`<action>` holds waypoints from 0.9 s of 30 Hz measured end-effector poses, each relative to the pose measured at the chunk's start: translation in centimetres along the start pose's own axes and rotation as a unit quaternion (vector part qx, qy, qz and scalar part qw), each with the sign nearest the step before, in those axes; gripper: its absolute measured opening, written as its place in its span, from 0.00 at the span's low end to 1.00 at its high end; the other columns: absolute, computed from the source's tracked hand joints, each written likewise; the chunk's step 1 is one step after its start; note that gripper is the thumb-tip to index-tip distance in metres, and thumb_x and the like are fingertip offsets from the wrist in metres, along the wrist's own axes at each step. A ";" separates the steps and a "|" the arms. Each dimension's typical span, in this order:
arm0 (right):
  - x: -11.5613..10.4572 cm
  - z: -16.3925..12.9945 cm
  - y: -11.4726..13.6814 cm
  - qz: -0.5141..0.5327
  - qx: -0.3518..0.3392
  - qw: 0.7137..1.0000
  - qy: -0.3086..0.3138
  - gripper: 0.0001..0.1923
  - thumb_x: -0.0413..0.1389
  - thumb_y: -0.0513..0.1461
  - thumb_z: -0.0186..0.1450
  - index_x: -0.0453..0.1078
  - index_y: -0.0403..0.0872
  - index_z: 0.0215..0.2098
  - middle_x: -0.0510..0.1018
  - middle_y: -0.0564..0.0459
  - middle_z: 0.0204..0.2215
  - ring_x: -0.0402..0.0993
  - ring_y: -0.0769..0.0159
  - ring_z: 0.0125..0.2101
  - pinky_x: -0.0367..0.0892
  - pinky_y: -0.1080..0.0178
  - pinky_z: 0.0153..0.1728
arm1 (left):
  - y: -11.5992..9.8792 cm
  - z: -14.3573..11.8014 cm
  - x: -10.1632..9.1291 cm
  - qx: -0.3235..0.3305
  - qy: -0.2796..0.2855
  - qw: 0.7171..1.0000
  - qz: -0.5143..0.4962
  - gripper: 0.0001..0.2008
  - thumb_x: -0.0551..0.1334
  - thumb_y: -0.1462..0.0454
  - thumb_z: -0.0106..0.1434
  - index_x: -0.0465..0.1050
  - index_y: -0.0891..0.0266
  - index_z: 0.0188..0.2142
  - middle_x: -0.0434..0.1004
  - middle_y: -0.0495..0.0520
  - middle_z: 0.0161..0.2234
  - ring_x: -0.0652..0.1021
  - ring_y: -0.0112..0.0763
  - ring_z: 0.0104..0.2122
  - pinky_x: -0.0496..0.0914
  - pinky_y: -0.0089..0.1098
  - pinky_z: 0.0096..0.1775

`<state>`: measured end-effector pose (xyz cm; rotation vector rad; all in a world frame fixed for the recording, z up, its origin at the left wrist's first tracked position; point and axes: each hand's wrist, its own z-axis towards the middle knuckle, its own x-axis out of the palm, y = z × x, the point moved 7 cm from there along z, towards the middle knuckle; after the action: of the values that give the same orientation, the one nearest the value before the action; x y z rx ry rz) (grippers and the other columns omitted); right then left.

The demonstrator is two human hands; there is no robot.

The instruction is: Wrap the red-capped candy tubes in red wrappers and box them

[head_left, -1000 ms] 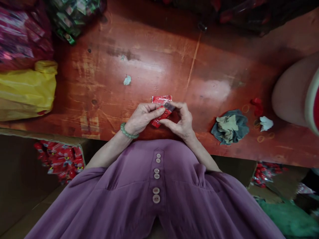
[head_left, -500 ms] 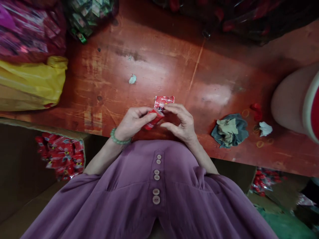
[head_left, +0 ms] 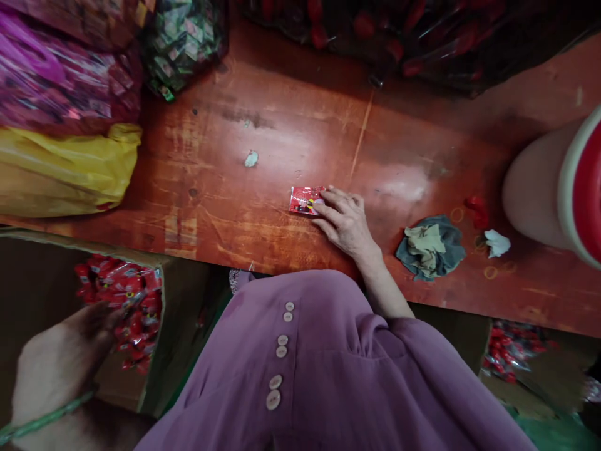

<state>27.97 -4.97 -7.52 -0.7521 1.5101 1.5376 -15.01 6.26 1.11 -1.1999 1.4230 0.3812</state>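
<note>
In the head view, one red packet (head_left: pixel 300 199) lies flat on the table (head_left: pixel 211 156), under the fingertips of my right hand (head_left: pixel 347 223); these fingers are parted, not closed around it. The packet is small, shiny and rectangular, with pale lines and a little yellow and black. My left hand (head_left: pixel 56 357) is blurred near the box (head_left: pixel 178 313) of red packets (head_left: pixel 115 275), too many to count; whether it grasps one, I cannot tell. I count one bucket (head_left: pixel 535 181) and one yellow bag (head_left: pixel 66 169).
</note>
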 end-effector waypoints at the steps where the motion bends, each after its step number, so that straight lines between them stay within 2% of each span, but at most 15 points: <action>1: 0.2 0.0 0.0 0.000 0.001 1.000 -0.005 0.12 0.55 0.45 0.70 0.76 0.53 0.48 0.77 0.47 0.56 0.68 0.50 0.60 0.57 0.45 0.56 | 0.2 0.3 -0.4 -0.065 -0.015 0.995 0.069 0.04 0.64 0.60 0.56 0.71 0.50 0.25 0.62 0.41 0.11 0.60 0.30 0.09 0.50 0.26 0.16; 2: 0.4 0.0 0.0 0.001 0.002 1.000 -0.011 0.10 0.54 0.43 0.71 0.77 0.54 0.46 0.79 0.48 0.54 0.69 0.51 0.59 0.57 0.45 0.56 | -0.1 0.6 -0.8 -0.124 -0.036 0.982 0.140 0.07 0.63 0.58 0.57 0.70 0.52 0.23 0.61 0.42 0.12 0.62 0.30 0.10 0.51 0.27 0.18; 3: 0.5 0.0 0.0 0.001 0.003 1.000 -0.018 0.10 0.53 0.41 0.71 0.77 0.54 0.44 0.79 0.49 0.53 0.70 0.51 0.58 0.58 0.45 0.55 | -1.0 1.2 -1.1 -0.156 -0.057 0.969 0.185 0.10 0.61 0.56 0.60 0.70 0.54 0.24 0.62 0.44 0.14 0.66 0.30 0.13 0.52 0.28 0.20; 5: 0.5 -0.1 0.0 0.001 0.000 0.999 -0.035 0.11 0.53 0.40 0.71 0.78 0.54 0.42 0.81 0.50 0.51 0.72 0.53 0.55 0.61 0.46 0.53 | -4.6 3.0 -0.6 -0.111 -0.112 0.975 0.158 0.14 0.55 0.56 0.67 0.74 0.57 0.30 0.72 0.50 0.22 0.77 0.35 0.24 0.55 0.32 0.25; 6: 0.5 -0.1 0.0 0.001 -0.003 0.999 -0.044 0.10 0.54 0.39 0.71 0.78 0.54 0.41 0.81 0.50 0.50 0.72 0.53 0.54 0.62 0.47 0.52 | -6.9 4.2 0.1 -0.061 -0.143 0.981 0.117 0.15 0.54 0.57 0.70 0.76 0.59 0.34 0.76 0.53 0.28 0.80 0.37 0.31 0.58 0.35 0.27; 8: 0.2 -0.2 0.1 0.004 -0.014 0.998 -0.064 0.09 0.55 0.39 0.70 0.79 0.53 0.41 0.82 0.50 0.49 0.74 0.54 0.51 0.65 0.48 0.50 | -12.0 6.9 2.9 0.084 -0.132 0.988 0.000 0.10 0.58 0.58 0.69 0.77 0.58 0.40 0.81 0.53 0.36 0.81 0.36 0.36 0.69 0.38 0.35; 10: -0.1 -0.2 0.2 0.014 -0.025 0.997 -0.076 0.10 0.55 0.39 0.70 0.79 0.52 0.41 0.83 0.48 0.47 0.74 0.55 0.49 0.68 0.49 0.48 | -17.2 9.6 5.9 0.226 -0.115 0.963 -0.086 0.08 0.62 0.60 0.68 0.77 0.58 0.43 0.83 0.53 0.39 0.81 0.36 0.38 0.75 0.38 0.43; 12: -0.1 -0.1 0.3 0.027 -0.029 0.997 -0.071 0.10 0.54 0.38 0.70 0.79 0.51 0.41 0.83 0.47 0.45 0.75 0.55 0.47 0.70 0.50 0.47 | -21.2 12.2 8.9 0.317 -0.102 0.939 -0.088 0.13 0.61 0.60 0.68 0.76 0.63 0.48 0.82 0.60 0.45 0.80 0.40 0.44 0.76 0.42 0.49; 14: 0.1 0.1 0.3 0.046 -0.026 0.997 -0.059 0.12 0.53 0.37 0.70 0.79 0.51 0.42 0.83 0.46 0.45 0.75 0.55 0.47 0.71 0.50 0.47 | -24.0 14.5 11.6 0.365 -0.077 0.926 -0.055 0.15 0.61 0.62 0.68 0.74 0.67 0.51 0.79 0.65 0.48 0.78 0.45 0.49 0.75 0.45 0.53; 16: 0.0 0.2 0.5 0.066 -0.022 0.996 -0.056 0.12 0.53 0.36 0.70 0.80 0.51 0.42 0.83 0.44 0.45 0.75 0.55 0.46 0.73 0.50 0.48 | -25.4 15.9 13.4 0.385 -0.057 0.921 -0.019 0.14 0.60 0.65 0.68 0.73 0.68 0.51 0.78 0.66 0.48 0.78 0.45 0.49 0.74 0.46 0.53; 19: -0.6 0.3 0.5 0.098 -0.013 0.994 -0.051 0.10 0.55 0.37 0.69 0.80 0.51 0.40 0.83 0.44 0.44 0.76 0.55 0.45 0.74 0.49 0.48 | -25.7 16.5 14.4 0.403 -0.050 0.914 0.007 0.12 0.55 0.69 0.69 0.75 0.65 0.47 0.79 0.61 0.43 0.78 0.41 0.44 0.75 0.43 0.51; 22: -1.4 1.6 -0.5 0.177 -0.016 0.984 0.030 0.06 0.59 0.39 0.67 0.80 0.51 0.40 0.83 0.46 0.43 0.78 0.58 0.44 0.74 0.52 0.47 | -25.3 16.3 14.4 0.417 -0.065 0.907 -0.005 0.12 0.53 0.70 0.70 0.76 0.64 0.42 0.79 0.60 0.39 0.77 0.39 0.40 0.76 0.40 0.47; 24: -2.0 3.8 -2.3 0.237 -0.008 0.965 0.112 0.08 0.61 0.41 0.66 0.79 0.51 0.43 0.84 0.51 0.39 0.80 0.62 0.40 0.75 0.57 0.44 | -25.1 16.4 14.2 0.418 -0.076 0.905 -0.022 0.12 0.53 0.71 0.69 0.76 0.64 0.38 0.79 0.60 0.38 0.76 0.38 0.39 0.75 0.39 0.44; 25: -2.8 5.4 -4.0 0.234 0.017 0.965 0.114 0.09 0.60 0.41 0.66 0.78 0.49 0.43 0.83 0.51 0.38 0.80 0.63 0.39 0.75 0.58 0.43 | -25.0 16.6 14.1 0.415 -0.081 0.906 -0.029 0.11 0.54 0.71 0.69 0.75 0.64 0.36 0.78 0.59 0.37 0.75 0.38 0.38 0.75 0.38 0.43; 27: -5.4 9.3 -8.0 0.117 0.082 0.989 0.038 0.09 0.57 0.36 0.66 0.78 0.46 0.43 0.82 0.47 0.40 0.78 0.59 0.42 0.73 0.54 0.46 | -25.0 17.0 14.0 0.406 -0.087 0.909 -0.042 0.11 0.55 0.71 0.69 0.74 0.63 0.32 0.78 0.58 0.34 0.75 0.37 0.35 0.74 0.37 0.40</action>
<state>38.72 2.87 -5.78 -0.5607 1.8094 1.5437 17.43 3.19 -5.75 -0.5206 1.1759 -0.1692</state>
